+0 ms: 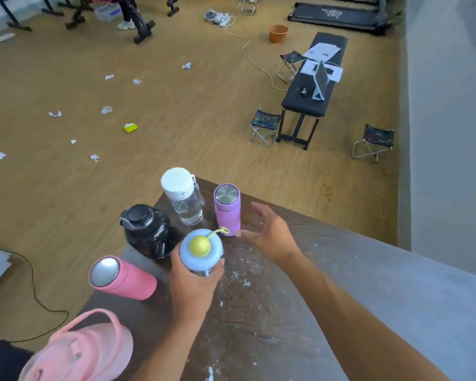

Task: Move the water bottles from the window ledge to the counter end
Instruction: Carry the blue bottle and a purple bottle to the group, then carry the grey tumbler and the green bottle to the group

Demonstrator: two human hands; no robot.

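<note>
- The left hand (194,284) is wrapped around a light-blue bottle (201,250) with a yellow ball-shaped knob on its lid, gripping it from the near side just below the lid, over the dark wooden counter (259,312); whether the bottle's base touches the surface cannot be told.
- The right hand (270,235) is spread wide with nothing in it, just right of that grip, thumb tip almost at the base of the lilac flask (227,209).
- Beyond the gripped bottle, the lilac flask stands upright, with a clear bottle with a white cap (183,196) to its left.
- Left of the grip stands a black jug (147,229), close beside the blue bottle.
- Nearer and left, a pink flask (121,277) with a steel lid sits by the counter's edge.
- Bottom left, a large pink handled bottle (77,350) is partly out of frame.
</note>
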